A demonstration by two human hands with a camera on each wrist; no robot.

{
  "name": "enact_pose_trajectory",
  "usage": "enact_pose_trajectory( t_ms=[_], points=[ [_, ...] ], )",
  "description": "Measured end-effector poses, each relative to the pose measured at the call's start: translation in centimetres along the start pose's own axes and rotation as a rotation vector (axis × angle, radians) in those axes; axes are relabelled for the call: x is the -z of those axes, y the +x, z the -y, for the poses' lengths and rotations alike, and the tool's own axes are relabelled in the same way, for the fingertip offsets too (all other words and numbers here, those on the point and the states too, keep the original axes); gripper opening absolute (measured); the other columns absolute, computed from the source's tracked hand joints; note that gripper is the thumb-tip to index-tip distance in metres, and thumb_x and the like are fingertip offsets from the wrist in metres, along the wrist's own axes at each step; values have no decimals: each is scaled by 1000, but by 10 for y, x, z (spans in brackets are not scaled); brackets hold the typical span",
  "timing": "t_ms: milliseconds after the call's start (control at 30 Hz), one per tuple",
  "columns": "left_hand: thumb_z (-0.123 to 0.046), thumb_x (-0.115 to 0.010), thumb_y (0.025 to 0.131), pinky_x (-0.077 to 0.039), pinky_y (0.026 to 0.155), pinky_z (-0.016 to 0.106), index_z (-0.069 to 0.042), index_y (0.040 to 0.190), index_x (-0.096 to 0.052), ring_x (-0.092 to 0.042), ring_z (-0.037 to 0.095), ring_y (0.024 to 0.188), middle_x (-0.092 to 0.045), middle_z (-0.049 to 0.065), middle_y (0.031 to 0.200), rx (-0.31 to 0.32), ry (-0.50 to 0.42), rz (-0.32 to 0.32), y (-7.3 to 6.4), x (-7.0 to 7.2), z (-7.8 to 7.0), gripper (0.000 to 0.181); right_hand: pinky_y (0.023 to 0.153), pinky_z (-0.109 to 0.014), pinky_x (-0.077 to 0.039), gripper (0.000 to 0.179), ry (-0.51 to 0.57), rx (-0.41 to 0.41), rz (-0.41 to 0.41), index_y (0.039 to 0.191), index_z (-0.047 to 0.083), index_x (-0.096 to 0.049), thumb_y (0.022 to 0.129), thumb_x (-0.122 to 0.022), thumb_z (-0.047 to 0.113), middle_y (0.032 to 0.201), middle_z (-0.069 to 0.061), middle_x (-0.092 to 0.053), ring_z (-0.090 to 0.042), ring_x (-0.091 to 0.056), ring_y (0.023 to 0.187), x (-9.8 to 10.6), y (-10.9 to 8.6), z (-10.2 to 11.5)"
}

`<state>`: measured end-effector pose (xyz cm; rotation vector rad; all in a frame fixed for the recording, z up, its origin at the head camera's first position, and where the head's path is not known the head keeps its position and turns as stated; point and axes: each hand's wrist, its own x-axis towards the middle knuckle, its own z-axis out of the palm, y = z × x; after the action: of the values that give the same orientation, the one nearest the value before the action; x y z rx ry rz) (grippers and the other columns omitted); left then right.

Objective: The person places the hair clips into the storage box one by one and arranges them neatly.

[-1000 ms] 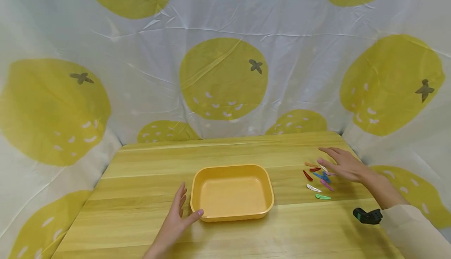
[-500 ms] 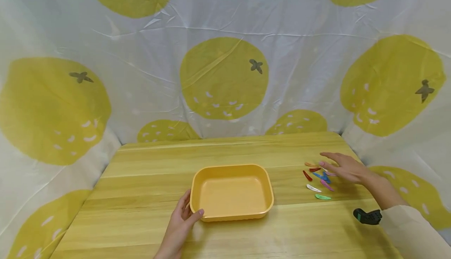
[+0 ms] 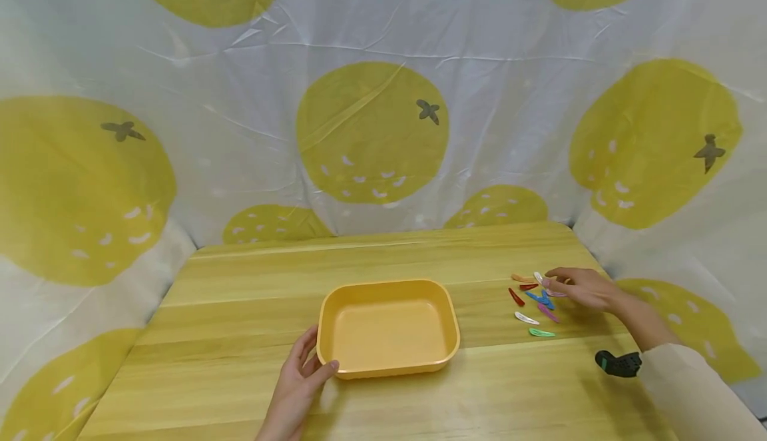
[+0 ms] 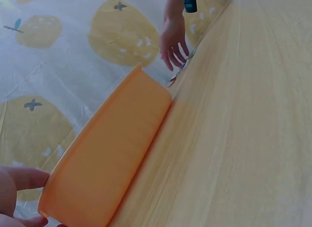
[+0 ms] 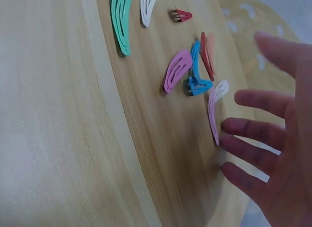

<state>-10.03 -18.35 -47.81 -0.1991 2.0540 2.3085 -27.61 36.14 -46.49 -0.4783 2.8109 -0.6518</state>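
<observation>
A yellow-orange plastic basin (image 3: 389,334) stands at the middle of the wooden table. My left hand (image 3: 296,381) holds its near left corner, thumb at the rim and fingers against the outer wall. To the right, several snap hair clips lie in a loose group. My right hand (image 3: 584,289) hangs over the far right of them, fingers spread and slightly bent, holding nothing. In the right wrist view its fingertips are close to a lilac clip (image 5: 212,117) and a white clip (image 5: 222,90). Pink (image 5: 178,70), blue (image 5: 195,63) and green (image 5: 120,22) clips lie further off.
The wooden table (image 3: 240,334) ends at a white cloth (image 3: 252,134) with yellow fruit prints, hung at the back and both sides. A black device (image 3: 618,364) sits by my right sleeve (image 3: 689,388).
My left hand has closed in on the basin's corner and now grips it. My right hand has lowered towards the hair clips. The head view has shifted slightly; basin and clips stay in place.
</observation>
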Motion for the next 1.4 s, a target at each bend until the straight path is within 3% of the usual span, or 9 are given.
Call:
enact_pose_trajectory(
  t_ms=[267,500,733,933,1167,1300,1400],
  points=[
    [1,-74,92,-51,99,30,0,159,-26,-42,43,140,-31,22,160,-1,-11,-3,-1,0,0,83,78,-45,-54,32,-29,98,-50,112,-3,-72,95,-75,24,98,-4,-67,-22,-64,87,-1,1,-7],
    [0,-75,92,-51,100,30,-2,159,-27,-42,41,140,-31,20,161,8,-4,-12,1,0,1,82,73,-37,-51,17,-41,120,-70,101,3,-70,91,-79,14,88,3,-62,-14,-55,79,-3,2,-17],
    [-1,-73,94,-50,100,29,0,159,-25,-41,43,141,-29,23,161,-3,2,0,-1,2,1,81,63,-29,-43,7,51,84,-1,87,5,-70,92,-75,6,78,5,-61,-13,-50,70,-1,5,-19],
    [-2,-76,92,-51,101,31,0,158,-28,-41,43,141,-31,22,160,9,-4,4,1,3,2,82,62,-29,-40,13,58,77,70,86,4,-67,98,-70,9,76,4,-55,-14,-48,69,1,5,-14],
    [-4,-77,92,-51,101,32,-1,158,-27,-40,43,142,-30,22,161,4,-22,19,1,4,3,83,60,-28,-39,14,39,129,55,83,7,-62,96,-68,3,74,5,-54,-10,-46,66,1,3,-18],
    [-3,-77,91,-51,101,32,-1,158,-27,-39,43,142,-30,21,161,7,-27,13,1,5,3,83,58,-27,-40,12,95,125,27,87,4,-59,96,-64,0,73,3,-56,-9,-47,64,0,4,-21],
    [-3,-77,91,-51,101,32,-1,159,-27,-39,43,142,-30,21,161,9,-27,15,0,5,3,84,55,-26,-40,4,203,109,33,96,-2,-57,99,-59,-3,72,-1,-58,-10,-48,61,1,6,-21]
  ],
)
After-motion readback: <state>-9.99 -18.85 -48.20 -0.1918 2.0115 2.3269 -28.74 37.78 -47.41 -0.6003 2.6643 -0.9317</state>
